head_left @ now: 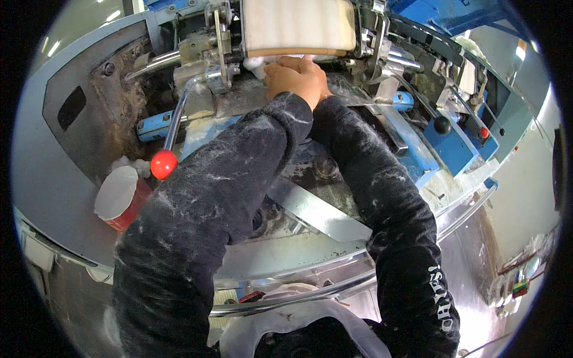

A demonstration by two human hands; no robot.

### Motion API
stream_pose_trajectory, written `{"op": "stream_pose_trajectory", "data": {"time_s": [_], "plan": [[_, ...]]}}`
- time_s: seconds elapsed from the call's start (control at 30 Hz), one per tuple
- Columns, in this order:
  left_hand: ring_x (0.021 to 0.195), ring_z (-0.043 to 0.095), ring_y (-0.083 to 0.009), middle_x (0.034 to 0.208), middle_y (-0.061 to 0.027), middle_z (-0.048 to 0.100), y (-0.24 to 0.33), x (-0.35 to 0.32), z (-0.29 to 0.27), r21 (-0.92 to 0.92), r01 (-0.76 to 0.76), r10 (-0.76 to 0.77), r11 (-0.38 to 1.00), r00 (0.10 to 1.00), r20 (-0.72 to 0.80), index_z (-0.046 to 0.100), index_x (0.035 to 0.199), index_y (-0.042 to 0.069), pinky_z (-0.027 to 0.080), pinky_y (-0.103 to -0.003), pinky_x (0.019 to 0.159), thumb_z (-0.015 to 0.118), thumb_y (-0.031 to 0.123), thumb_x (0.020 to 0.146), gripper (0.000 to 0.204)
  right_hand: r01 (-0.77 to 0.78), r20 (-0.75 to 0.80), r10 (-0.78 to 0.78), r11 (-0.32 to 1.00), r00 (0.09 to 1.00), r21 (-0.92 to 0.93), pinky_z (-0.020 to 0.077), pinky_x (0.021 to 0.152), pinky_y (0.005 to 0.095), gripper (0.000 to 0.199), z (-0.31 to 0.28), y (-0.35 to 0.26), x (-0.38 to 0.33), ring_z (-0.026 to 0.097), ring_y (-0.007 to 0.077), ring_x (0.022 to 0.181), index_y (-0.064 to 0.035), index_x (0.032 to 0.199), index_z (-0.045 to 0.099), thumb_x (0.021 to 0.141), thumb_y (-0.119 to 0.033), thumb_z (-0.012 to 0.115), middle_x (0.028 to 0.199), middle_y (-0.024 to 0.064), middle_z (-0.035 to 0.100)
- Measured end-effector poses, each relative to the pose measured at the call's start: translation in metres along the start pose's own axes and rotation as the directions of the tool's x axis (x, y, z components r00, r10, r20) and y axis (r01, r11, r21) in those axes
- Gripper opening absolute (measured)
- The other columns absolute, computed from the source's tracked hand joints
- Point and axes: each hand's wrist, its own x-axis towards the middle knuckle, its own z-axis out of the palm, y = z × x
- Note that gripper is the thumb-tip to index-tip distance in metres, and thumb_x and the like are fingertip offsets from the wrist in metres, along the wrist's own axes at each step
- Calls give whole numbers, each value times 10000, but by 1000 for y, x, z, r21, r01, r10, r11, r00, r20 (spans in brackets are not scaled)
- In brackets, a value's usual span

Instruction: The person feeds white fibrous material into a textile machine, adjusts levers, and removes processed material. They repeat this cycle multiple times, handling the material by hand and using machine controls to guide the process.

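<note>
Both my arms, in black sleeves dusted with white fibre, reach forward into a machine. My left hand (pixel 292 79) has its fingers curled just under the lower edge of a broad cream-coloured padded roller or belt (pixel 298 27). What it holds, if anything, is hidden. Close against it, my right hand (pixel 324 82) is mostly covered by the left, and its fingers are out of sight. White fibre fluff (pixel 255 64) shows beside the left fingers, below the roller's edge. Whether either hand touches the roller cannot be told.
A lever with a red ball (pixel 163 164) rises left of my left forearm, near a red-and-white tub (pixel 117 197). Right of my arms are a black-knobbed lever (pixel 441 125) and blue metal parts (pixel 412 158). A flat metal plate (pixel 322 212) lies between my forearms; a curved rail (pixel 298 302) runs nearer.
</note>
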Motion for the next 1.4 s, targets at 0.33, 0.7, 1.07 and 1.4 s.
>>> {"op": "stream_pose_trajectory", "data": {"time_s": [0.33, 0.7, 1.07, 1.4], "plan": [[1091, 551, -389, 1129, -348, 537, 1, 0, -1, 61, -46, 46, 997, 999, -5, 476, 1112, -164, 452, -378, 904, 562, 383, 859, 609, -38, -70, 13, 927, 997, -373, 495, 705, 454, 271, 7, -6, 3, 630, 365, 826, -203, 1006, 651, 795, -358, 579, 837, 171, 647], [1165, 485, -379, 1217, -280, 501, 10, -11, 20, 164, -157, 75, 974, 904, 421, 392, 1231, -134, 302, -449, 1034, 450, 502, 890, 724, -166, -171, 120, 943, 978, -288, 501, 725, 434, 320, -36, 17, -24, 641, 351, 845, -152, 965, 662, 785, -401, 572, 887, 154, 663], [1007, 586, -419, 1026, -323, 591, 6, -16, 4, 188, -109, 96, 976, 992, 78, 521, 1024, -151, 469, -418, 865, 584, 497, 821, 682, 10, -66, -12, 999, 998, -33, 492, 679, 444, 277, -14, 29, -11, 627, 361, 818, -179, 1004, 616, 792, -351, 568, 837, 178, 634], [1072, 554, -390, 1128, -325, 529, -1, 3, -11, 82, -74, 71, 994, 997, 36, 428, 1101, -174, 457, -402, 887, 591, 403, 855, 648, 36, -57, -48, 979, 997, -200, 473, 686, 409, 278, 9, -5, 1, 606, 311, 769, -101, 1004, 616, 868, -297, 474, 860, 152, 639]]}}
